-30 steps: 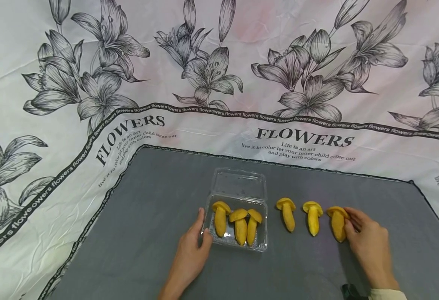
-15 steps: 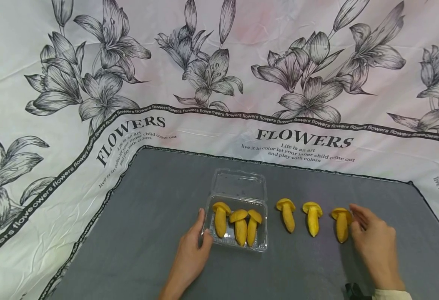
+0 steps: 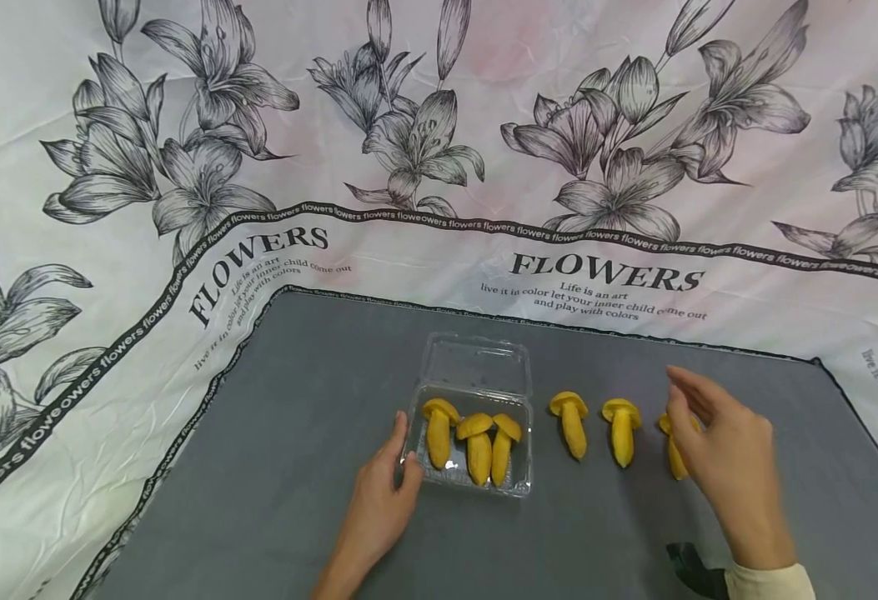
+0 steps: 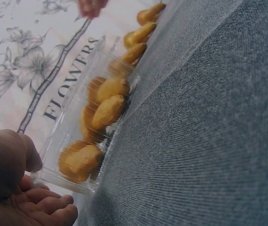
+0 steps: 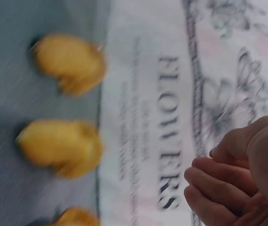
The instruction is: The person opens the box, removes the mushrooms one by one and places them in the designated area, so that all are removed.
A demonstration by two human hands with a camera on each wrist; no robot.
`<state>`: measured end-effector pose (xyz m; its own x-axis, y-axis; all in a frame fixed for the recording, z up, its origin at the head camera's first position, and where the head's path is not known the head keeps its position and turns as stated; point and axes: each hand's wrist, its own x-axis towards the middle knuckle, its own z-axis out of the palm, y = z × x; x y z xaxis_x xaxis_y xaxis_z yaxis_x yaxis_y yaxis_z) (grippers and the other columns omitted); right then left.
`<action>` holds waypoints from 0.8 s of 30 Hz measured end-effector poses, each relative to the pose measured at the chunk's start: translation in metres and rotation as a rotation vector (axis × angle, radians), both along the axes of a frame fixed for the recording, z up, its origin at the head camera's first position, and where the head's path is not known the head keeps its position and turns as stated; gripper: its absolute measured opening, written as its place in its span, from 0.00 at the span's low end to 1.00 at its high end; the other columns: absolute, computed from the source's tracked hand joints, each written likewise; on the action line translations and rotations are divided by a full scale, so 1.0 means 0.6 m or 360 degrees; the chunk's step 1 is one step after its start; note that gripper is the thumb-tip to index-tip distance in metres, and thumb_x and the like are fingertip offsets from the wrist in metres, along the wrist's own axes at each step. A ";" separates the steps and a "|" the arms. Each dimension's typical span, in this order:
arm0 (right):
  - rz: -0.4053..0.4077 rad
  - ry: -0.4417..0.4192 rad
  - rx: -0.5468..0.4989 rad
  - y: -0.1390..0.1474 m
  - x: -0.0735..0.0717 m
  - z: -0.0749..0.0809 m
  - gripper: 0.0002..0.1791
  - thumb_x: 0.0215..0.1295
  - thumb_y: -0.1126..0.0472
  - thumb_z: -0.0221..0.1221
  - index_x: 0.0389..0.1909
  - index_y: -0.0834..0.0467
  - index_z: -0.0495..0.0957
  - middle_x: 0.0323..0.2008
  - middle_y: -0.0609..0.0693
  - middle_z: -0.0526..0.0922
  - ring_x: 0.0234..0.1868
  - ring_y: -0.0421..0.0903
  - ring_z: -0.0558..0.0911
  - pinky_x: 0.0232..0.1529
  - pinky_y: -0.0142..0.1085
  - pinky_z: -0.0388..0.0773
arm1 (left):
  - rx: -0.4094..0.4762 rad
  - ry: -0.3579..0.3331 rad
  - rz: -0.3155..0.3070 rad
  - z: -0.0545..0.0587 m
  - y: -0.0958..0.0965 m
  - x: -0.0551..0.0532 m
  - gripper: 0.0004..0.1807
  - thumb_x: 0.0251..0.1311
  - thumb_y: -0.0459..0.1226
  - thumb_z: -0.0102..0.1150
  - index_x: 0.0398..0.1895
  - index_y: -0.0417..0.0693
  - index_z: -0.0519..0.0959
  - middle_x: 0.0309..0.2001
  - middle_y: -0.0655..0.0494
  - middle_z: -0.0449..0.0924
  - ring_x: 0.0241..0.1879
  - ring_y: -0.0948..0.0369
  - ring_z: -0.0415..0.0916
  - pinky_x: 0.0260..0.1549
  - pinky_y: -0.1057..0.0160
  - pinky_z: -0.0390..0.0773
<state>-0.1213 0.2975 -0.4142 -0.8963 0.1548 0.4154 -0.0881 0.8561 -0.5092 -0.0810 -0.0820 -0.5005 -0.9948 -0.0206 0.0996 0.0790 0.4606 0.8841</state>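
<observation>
My left hand (image 3: 380, 500) grips the left side of a clear plastic clamshell box (image 3: 521, 482), its lid (image 3: 476, 367) folded back. In the left wrist view, thumb and fingers sit on either side of the box's corner. Inside lie three yellow toy-like mushrooms, the leftmost (image 3: 439, 435) set a little apart from the middle one (image 3: 479, 452) and the right one (image 3: 504, 454). My right hand (image 3: 735, 462) hovers, holding nothing, fingers loosely bent, above the rightmost of three loose mushrooms (image 3: 674, 454) and partly hides it. The right wrist view is blurred.
Two other loose mushrooms, one near the box (image 3: 574, 427) and one in the middle of the row (image 3: 622, 435), lie right of the box. All rest on a grey cloth (image 3: 296, 433). Behind rises a white flower-printed sheet (image 3: 423, 267).
The right hand has let go of the rightmost mushroom, drawn slightly right, then risen and moved left over it. That mushroom was shifted slightly right. The left hand and box stay put.
</observation>
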 end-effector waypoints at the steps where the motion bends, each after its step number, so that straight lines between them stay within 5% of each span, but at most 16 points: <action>1: 0.0038 0.0032 -0.0003 -0.010 -0.001 0.007 0.21 0.78 0.58 0.59 0.68 0.56 0.81 0.55 0.66 0.87 0.47 0.67 0.89 0.17 0.33 0.78 | 0.0002 0.0002 0.0001 0.000 -0.001 0.000 0.34 0.76 0.34 0.54 0.82 0.39 0.59 0.77 0.47 0.67 0.75 0.54 0.65 0.66 0.46 0.74; 3: 0.0122 0.0076 -0.0015 -0.030 0.000 0.021 0.21 0.78 0.57 0.60 0.69 0.52 0.81 0.55 0.64 0.87 0.35 0.60 0.91 0.14 0.29 0.71 | 0.0009 0.0001 -0.0002 0.000 -0.003 -0.001 0.34 0.76 0.34 0.54 0.83 0.39 0.59 0.77 0.47 0.66 0.76 0.52 0.63 0.69 0.45 0.72; 5: 0.0215 0.0141 -0.0020 -0.049 -0.001 0.033 0.22 0.77 0.58 0.61 0.69 0.50 0.81 0.55 0.61 0.88 0.33 0.57 0.91 0.12 0.28 0.63 | 0.0005 -0.0002 -0.0001 0.000 -0.004 0.000 0.35 0.76 0.34 0.54 0.83 0.39 0.59 0.77 0.47 0.66 0.76 0.51 0.62 0.71 0.44 0.69; 8: 0.0336 0.0206 -0.0031 -0.077 -0.007 0.046 0.22 0.76 0.60 0.63 0.68 0.48 0.82 0.55 0.58 0.89 0.33 0.55 0.91 0.17 0.22 0.64 | -0.0001 -0.0001 0.0010 0.001 -0.004 0.000 0.35 0.76 0.34 0.54 0.83 0.40 0.59 0.77 0.48 0.67 0.74 0.53 0.66 0.69 0.45 0.71; 10: 0.0407 0.0250 -0.0037 -0.094 -0.010 0.052 0.22 0.74 0.62 0.65 0.67 0.50 0.83 0.55 0.58 0.89 0.42 0.58 0.91 0.19 0.22 0.63 | -0.0011 0.0010 0.0016 0.003 -0.004 -0.001 0.35 0.76 0.34 0.54 0.83 0.40 0.59 0.77 0.48 0.68 0.73 0.55 0.67 0.68 0.45 0.72; 12: 0.0448 0.0249 -0.0022 -0.108 -0.012 0.055 0.23 0.74 0.62 0.65 0.68 0.50 0.82 0.55 0.58 0.89 0.27 0.49 0.90 0.16 0.23 0.61 | -0.0016 0.0018 0.0014 0.003 -0.004 -0.001 0.35 0.75 0.34 0.54 0.83 0.40 0.59 0.77 0.49 0.68 0.71 0.56 0.70 0.66 0.46 0.74; 15: 0.0496 0.0270 0.0004 -0.126 -0.013 0.055 0.23 0.72 0.63 0.67 0.67 0.50 0.83 0.55 0.58 0.89 0.09 0.33 0.71 0.12 0.28 0.57 | -0.0029 0.0022 0.0000 0.003 -0.004 -0.001 0.35 0.76 0.34 0.54 0.82 0.38 0.59 0.77 0.48 0.67 0.67 0.56 0.74 0.61 0.49 0.76; 17: 0.0518 0.0271 0.0031 -0.135 -0.009 0.053 0.24 0.71 0.63 0.68 0.67 0.50 0.83 0.55 0.57 0.89 0.06 0.28 0.53 0.10 0.28 0.56 | -0.0025 0.0014 -0.0012 0.004 0.000 0.000 0.35 0.76 0.33 0.54 0.82 0.38 0.59 0.76 0.48 0.68 0.61 0.55 0.76 0.58 0.51 0.76; 19: 0.0569 0.0283 0.0049 -0.146 -0.005 0.047 0.25 0.69 0.64 0.69 0.66 0.51 0.83 0.52 0.57 0.90 0.08 0.25 0.49 0.11 0.28 0.57 | -0.0018 0.0010 -0.0015 0.004 0.003 -0.001 0.34 0.76 0.33 0.53 0.82 0.38 0.59 0.76 0.47 0.68 0.58 0.55 0.77 0.55 0.52 0.75; 21: 0.0622 0.0264 0.0085 -0.161 -0.002 0.038 0.25 0.68 0.64 0.70 0.66 0.53 0.83 0.37 0.54 0.91 0.10 0.25 0.48 0.12 0.28 0.58 | -0.0005 0.0005 -0.0010 0.004 0.004 -0.001 0.34 0.76 0.33 0.53 0.83 0.39 0.58 0.76 0.47 0.69 0.55 0.55 0.78 0.55 0.52 0.75; 24: 0.0658 0.0147 0.0157 -0.187 0.004 0.016 0.24 0.69 0.63 0.70 0.65 0.54 0.83 0.20 0.45 0.78 0.11 0.27 0.51 0.14 0.29 0.60 | 0.0003 0.0015 0.0005 0.003 0.005 -0.001 0.35 0.76 0.33 0.54 0.82 0.39 0.59 0.76 0.45 0.69 0.60 0.52 0.79 0.59 0.50 0.76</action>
<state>-0.1192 0.1855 -0.4047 -0.8330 -0.2535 0.4918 -0.4750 0.7835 -0.4007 -0.0818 -0.0791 -0.4989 -0.9937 -0.0238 0.1091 0.0861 0.4592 0.8842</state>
